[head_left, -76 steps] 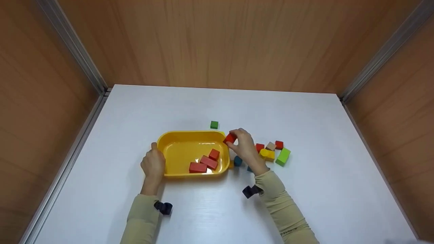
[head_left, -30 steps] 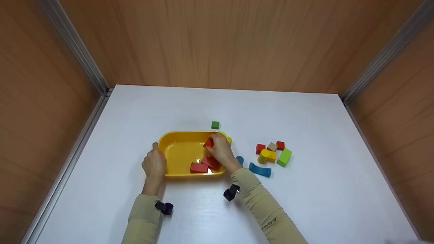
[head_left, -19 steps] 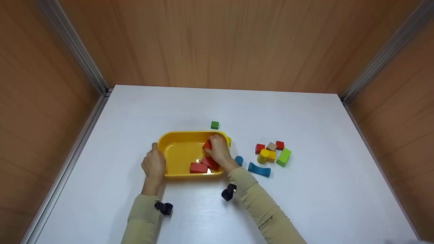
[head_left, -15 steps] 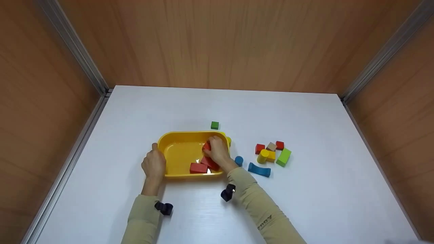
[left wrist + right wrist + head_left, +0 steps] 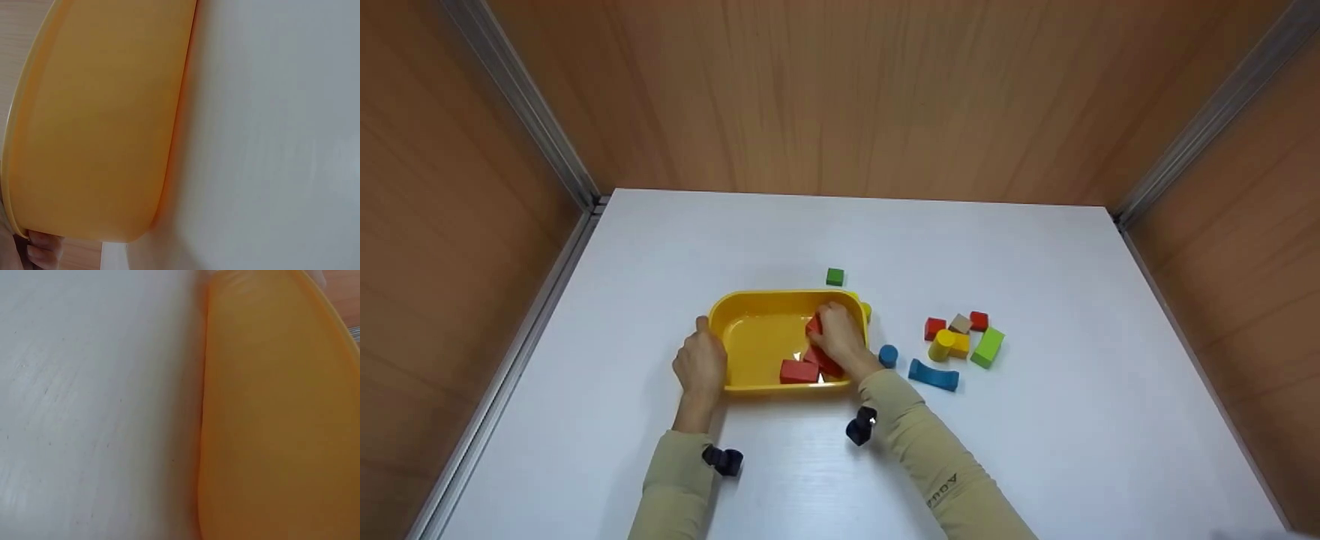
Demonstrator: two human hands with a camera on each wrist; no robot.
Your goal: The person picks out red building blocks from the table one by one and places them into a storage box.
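Left hand: the left hand grips the left rim of the yellow tub, thumb over the edge; in the left wrist view a fingertip curls under the tub's rim
Right hand: the right hand reaches down inside the tub at its right end, fingers pinching a small red block low over the floor
Red block, handling: judged light, rigid and smooth-faced, so not fragile; best taken by two opposite flat faces
Red block, look: a small cube-like piece, mostly covered by the fingers
Also in the tub: a red rectangular block lies near the front wall
Table, right: a blue arch block, blue cylinder, yellow cylinder and lime green block lie near one another
Far: a dark green cube sits just beyond the tub
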